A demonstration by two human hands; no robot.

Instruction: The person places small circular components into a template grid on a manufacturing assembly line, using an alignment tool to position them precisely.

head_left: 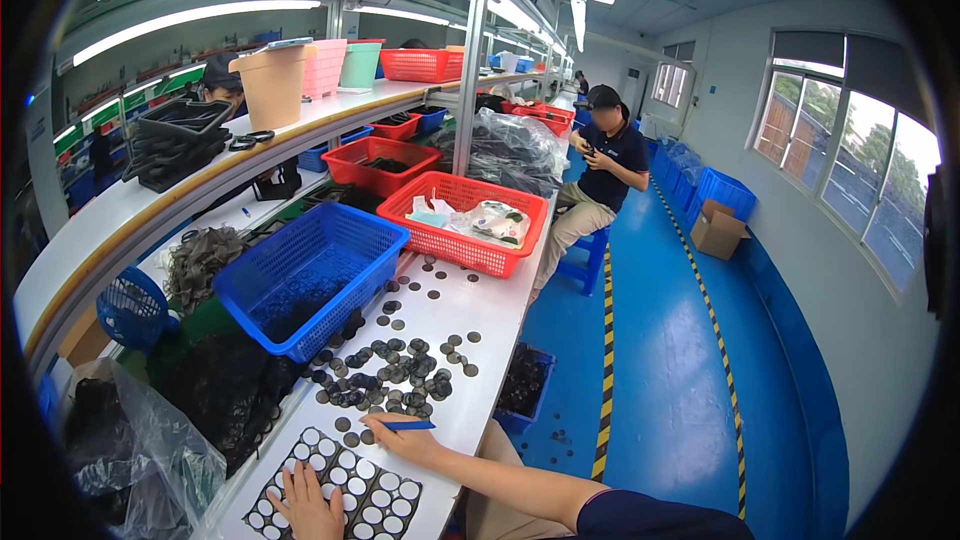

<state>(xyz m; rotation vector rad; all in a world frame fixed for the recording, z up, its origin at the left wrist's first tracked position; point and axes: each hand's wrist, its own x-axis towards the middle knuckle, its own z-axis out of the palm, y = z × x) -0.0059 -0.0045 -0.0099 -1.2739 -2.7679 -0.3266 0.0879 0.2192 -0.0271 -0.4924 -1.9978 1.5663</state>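
- Right hand (405,440): fingers curled and closed on a slim blue pen-like tool (408,426) lying crosswise; fingertips at the near edge of the loose dark discs (405,368).
- Left hand (308,505): fingers open, spread, laid palm-down on the white discs (390,481); nothing seen gripped.
- White discs sit in rows on a black backing (367,492) at the near end of the white worktop (492,315), below the right hand and partly under the left.
- Loose dark discs: round, flat, scattered and overlapping beyond the right hand, thinning out toward the baskets.
- Blue basket (345,296) beyond them to the left, small dark pieces in the bottom. Red basket (450,248) farther along, white packets inside.
- Left of the worktop: heap of black mesh-like material (220,390), clear plastic bag (165,450) in front of it, blue fan (130,310) farther up.
- Floor, right of the worktop: blue bin (547,395) with dark contents, a few dark discs strewn beside it.
- Farther down the line: co-worker (612,155) in dark shirt and cap, seated on a blue stool (582,268), both hands raised together at a small dark item, details too small to tell.
- Black-and-yellow tape (605,390) along the blue floor; open cardboard box (717,232) by the wall.
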